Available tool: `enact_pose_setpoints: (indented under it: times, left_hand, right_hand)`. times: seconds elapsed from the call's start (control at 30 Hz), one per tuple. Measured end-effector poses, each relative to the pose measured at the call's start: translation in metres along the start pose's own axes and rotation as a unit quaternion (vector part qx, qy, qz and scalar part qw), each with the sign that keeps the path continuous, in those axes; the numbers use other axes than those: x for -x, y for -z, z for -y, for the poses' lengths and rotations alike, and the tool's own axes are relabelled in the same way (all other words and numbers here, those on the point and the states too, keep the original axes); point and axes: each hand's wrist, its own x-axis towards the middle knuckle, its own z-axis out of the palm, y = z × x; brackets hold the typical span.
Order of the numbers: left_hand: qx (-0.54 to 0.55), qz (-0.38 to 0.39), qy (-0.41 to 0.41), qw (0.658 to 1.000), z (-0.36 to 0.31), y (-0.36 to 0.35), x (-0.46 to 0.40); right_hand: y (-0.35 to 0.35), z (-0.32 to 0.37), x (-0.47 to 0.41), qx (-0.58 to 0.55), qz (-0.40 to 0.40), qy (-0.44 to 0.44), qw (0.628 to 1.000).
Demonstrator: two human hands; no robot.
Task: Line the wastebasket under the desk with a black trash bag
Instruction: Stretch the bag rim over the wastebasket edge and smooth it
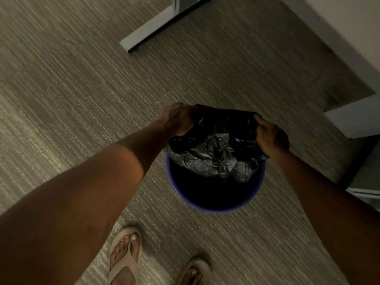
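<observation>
A round blue wastebasket stands on the carpet below me. A crinkled black trash bag lies over its far half, partly sunk inside. My left hand grips the bag's edge at the far left of the rim. My right hand grips the bag's edge at the right side of the rim. The bag's far edge is stretched taut between both hands. The near part of the rim is bare blue, and the basket's inside is dark.
Grey-beige carpet covers the floor. A white desk foot lies at the top centre. White desk parts and a wall stand at the right. My two sandalled feet are at the bottom.
</observation>
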Motion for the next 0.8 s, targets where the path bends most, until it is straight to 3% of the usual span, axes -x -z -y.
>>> enact_pose_setpoints:
  times: [0.1,0.23,0.3,0.43,0.5,0.53,0.57,0.63,0.7,0.77,0.8]
  left_hand:
    - [0.032,0.032,0.048,0.998,0.008,-0.002,-0.002]
    - [0.249,0.060,0.104,0.961,0.022,-0.003,0.007]
    - [0.374,0.055,0.152,0.913,0.027,-0.004,0.015]
    - [0.570,0.072,0.228,0.786,0.029,-0.015,0.026]
    - [0.638,0.031,0.283,0.715,0.026,-0.025,0.033]
    - [0.644,-0.024,0.298,0.705,0.024,-0.032,0.037]
    - [0.609,-0.093,0.302,0.728,0.024,-0.039,0.043]
    - [0.406,-0.232,0.264,0.843,0.021,-0.047,0.065]
    - [0.237,-0.318,0.129,0.909,0.010,-0.047,0.089]
    - [0.149,-0.309,-0.003,0.939,-0.003,-0.049,0.107]
    - [0.118,-0.276,-0.030,0.953,-0.009,-0.051,0.113]
  right_hand:
    - [-0.002,-0.002,-0.001,0.081,-0.001,0.014,0.997]
    - [-0.010,-0.013,0.001,0.076,0.000,-0.019,0.997]
    - [-0.012,-0.022,0.000,0.059,0.008,-0.043,0.997]
    - [-0.017,-0.040,0.007,0.051,0.047,-0.075,0.995]
    - [-0.021,-0.045,0.015,0.010,0.026,-0.107,0.994]
    - [-0.023,-0.045,0.021,-0.022,-0.001,-0.117,0.993]
    - [-0.025,-0.046,0.028,-0.055,-0.042,-0.109,0.992]
    - [-0.026,-0.046,0.049,-0.079,-0.136,-0.040,0.987]
    - [-0.023,-0.044,0.076,-0.072,-0.216,0.072,0.971]
    - [-0.024,-0.044,0.098,-0.038,-0.207,0.185,0.960]
    - [-0.025,-0.046,0.106,-0.013,-0.170,0.214,0.962]
